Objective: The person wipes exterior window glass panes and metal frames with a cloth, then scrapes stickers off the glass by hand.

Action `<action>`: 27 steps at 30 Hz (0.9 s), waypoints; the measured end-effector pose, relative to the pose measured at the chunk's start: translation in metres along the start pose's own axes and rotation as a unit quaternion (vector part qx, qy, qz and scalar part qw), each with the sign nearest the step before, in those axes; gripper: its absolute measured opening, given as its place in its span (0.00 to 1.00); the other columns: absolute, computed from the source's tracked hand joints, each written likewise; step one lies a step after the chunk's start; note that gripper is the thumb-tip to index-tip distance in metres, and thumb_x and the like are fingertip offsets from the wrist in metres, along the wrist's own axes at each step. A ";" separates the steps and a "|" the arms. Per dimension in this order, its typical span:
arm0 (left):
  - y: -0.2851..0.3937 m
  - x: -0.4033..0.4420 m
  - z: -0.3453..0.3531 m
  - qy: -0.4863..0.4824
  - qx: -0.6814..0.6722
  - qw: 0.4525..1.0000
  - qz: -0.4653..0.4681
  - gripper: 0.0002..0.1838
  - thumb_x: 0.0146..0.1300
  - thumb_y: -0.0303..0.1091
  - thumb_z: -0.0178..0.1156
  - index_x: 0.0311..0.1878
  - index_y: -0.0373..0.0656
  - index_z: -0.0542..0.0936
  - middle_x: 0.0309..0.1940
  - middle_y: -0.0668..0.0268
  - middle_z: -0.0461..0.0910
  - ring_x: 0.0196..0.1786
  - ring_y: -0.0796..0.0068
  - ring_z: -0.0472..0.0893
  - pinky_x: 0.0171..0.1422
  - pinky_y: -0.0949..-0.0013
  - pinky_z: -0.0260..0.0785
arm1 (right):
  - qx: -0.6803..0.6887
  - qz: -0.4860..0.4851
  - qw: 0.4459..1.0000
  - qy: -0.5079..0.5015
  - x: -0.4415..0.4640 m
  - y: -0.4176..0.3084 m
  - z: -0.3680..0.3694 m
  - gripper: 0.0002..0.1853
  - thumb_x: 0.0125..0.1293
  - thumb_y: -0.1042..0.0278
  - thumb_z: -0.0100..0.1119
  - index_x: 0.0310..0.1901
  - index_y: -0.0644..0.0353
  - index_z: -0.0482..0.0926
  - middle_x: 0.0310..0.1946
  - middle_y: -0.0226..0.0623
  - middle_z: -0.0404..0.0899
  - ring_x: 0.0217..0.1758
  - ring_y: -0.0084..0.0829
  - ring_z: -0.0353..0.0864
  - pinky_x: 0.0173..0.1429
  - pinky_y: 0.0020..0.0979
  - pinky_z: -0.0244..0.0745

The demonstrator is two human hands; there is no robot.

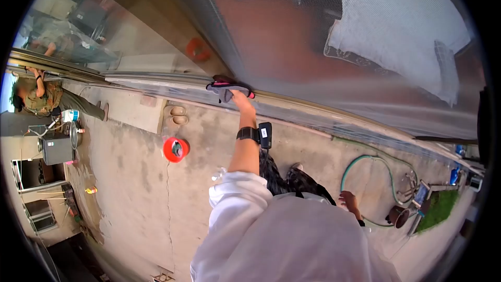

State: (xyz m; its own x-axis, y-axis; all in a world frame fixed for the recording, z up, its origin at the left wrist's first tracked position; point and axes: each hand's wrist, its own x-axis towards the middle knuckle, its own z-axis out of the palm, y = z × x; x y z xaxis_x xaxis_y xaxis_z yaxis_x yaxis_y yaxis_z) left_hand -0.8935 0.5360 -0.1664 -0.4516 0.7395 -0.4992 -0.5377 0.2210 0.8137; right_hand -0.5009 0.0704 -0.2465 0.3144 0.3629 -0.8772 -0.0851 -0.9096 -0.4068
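Observation:
My left hand (pixel 241 101) is closed on a grey cloth (pixel 223 93) with pink edging. It presses the cloth against the lower rail of the window frame (pixel 271 99). A dark strap with a small black device (pixel 265 134) sits on my left wrist. My right hand (pixel 348 200) hangs low beside my body with its fingers loosely apart, and nothing shows in it. The window screen (pixel 292 57) rises above my left hand.
A red bucket (pixel 168 149) with something in it stands on the concrete left of me, near a pair of shoes (pixel 178 115). A green hose (pixel 343 177) curls at right by a brown pot (pixel 398 216). Another person (pixel 49 96) works at the far-left window.

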 end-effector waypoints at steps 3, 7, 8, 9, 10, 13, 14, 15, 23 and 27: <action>-0.009 -0.014 0.009 -0.011 -0.022 0.999 -0.022 0.42 0.65 0.63 0.39 0.70 0.37 0.52 0.70 0.60 0.52 0.71 0.65 0.53 0.73 0.62 0.40 | 0.002 -0.043 0.999 0.003 -0.007 0.004 0.007 0.14 0.66 0.61 0.48 0.50 0.52 0.75 0.41 0.31 0.81 0.39 0.26 0.82 0.34 0.30 0.74; -0.052 -0.081 0.023 -0.063 0.039 0.996 -0.043 0.41 0.65 0.60 0.44 0.70 0.38 0.52 0.71 0.62 0.52 0.72 0.66 0.51 0.74 0.63 0.39 | -0.012 0.002 0.998 -0.066 0.020 0.056 -0.006 0.14 0.66 0.60 0.49 0.50 0.52 0.75 0.41 0.31 0.80 0.40 0.30 0.82 0.36 0.34 0.74; -0.059 -0.089 0.021 -0.034 0.022 0.997 -0.070 0.39 0.66 0.58 0.47 0.70 0.39 0.54 0.70 0.62 0.55 0.71 0.67 0.54 0.74 0.63 0.40 | 0.017 0.061 0.997 -0.054 0.015 0.051 -0.008 0.14 0.66 0.59 0.49 0.49 0.52 0.75 0.41 0.31 0.80 0.41 0.30 0.81 0.37 0.36 0.74; -0.056 -0.090 0.011 -0.029 0.023 0.997 -0.069 0.39 0.66 0.58 0.47 0.70 0.39 0.54 0.70 0.62 0.55 0.71 0.67 0.54 0.74 0.63 0.40 | 0.014 0.062 0.996 -0.057 0.008 0.049 -0.014 0.14 0.66 0.59 0.49 0.49 0.52 0.75 0.41 0.31 0.80 0.41 0.30 0.81 0.37 0.36 0.74; -0.047 -0.085 -0.001 -0.017 -0.028 0.998 -0.050 0.38 0.66 0.58 0.47 0.69 0.39 0.55 0.68 0.62 0.58 0.70 0.67 0.57 0.74 0.63 0.43 | -0.002 0.054 0.998 -0.030 0.003 0.045 -0.016 0.14 0.65 0.59 0.49 0.49 0.51 0.75 0.40 0.30 0.80 0.42 0.30 0.81 0.37 0.36 0.74; 0.000 -0.044 -0.040 0.069 -0.135 0.988 -0.002 0.37 0.67 0.56 0.48 0.67 0.35 0.58 0.64 0.62 0.63 0.63 0.68 0.65 0.69 0.66 0.53 | -0.003 0.054 0.998 0.041 -0.005 0.030 -0.020 0.15 0.64 0.57 0.49 0.49 0.51 0.76 0.40 0.30 0.80 0.41 0.29 0.80 0.38 0.35 0.72; 0.004 -0.012 -0.057 0.070 -0.083 0.993 0.049 0.36 0.67 0.56 0.47 0.66 0.35 0.59 0.63 0.61 0.64 0.62 0.67 0.66 0.68 0.65 0.55 | 0.004 0.045 0.998 0.033 -0.001 0.032 -0.022 0.15 0.64 0.57 0.49 0.49 0.51 0.75 0.40 0.31 0.80 0.41 0.29 0.80 0.38 0.35 0.72; 0.005 0.018 -0.066 0.069 -0.032 0.992 0.097 0.36 0.67 0.56 0.47 0.66 0.35 0.60 0.62 0.61 0.65 0.61 0.66 0.67 0.67 0.65 0.56 | 0.011 0.038 0.999 0.027 0.000 0.033 -0.024 0.15 0.64 0.57 0.49 0.50 0.50 0.75 0.40 0.31 0.79 0.40 0.30 0.80 0.38 0.35 0.72; -0.005 -0.006 -0.033 -0.042 0.053 0.998 -0.012 0.41 0.63 0.61 0.51 0.66 0.35 0.59 0.63 0.64 0.65 0.62 0.69 0.66 0.69 0.68 0.51 | 0.055 0.012 0.998 0.025 -0.028 0.026 0.008 0.17 0.63 0.55 0.50 0.50 0.52 0.75 0.40 0.30 0.80 0.40 0.27 0.80 0.39 0.33 0.71; -0.010 -0.023 -0.054 0.011 0.049 0.999 -0.015 0.36 0.64 0.55 0.52 0.64 0.34 0.63 0.62 0.62 0.67 0.62 0.68 0.67 0.68 0.67 0.54 | 0.029 0.041 0.999 -0.001 -0.018 0.045 0.006 0.18 0.62 0.54 0.50 0.50 0.51 0.75 0.41 0.29 0.79 0.41 0.27 0.80 0.39 0.34 0.71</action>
State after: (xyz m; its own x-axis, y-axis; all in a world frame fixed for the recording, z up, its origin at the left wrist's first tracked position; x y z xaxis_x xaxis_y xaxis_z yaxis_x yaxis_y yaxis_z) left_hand -0.9158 0.4824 -0.1791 -0.4530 0.7178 -0.5287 -0.4795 0.3038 0.8233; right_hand -0.5160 0.0245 -0.2502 0.3028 0.2877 -0.9086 -0.1660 -0.9229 -0.3475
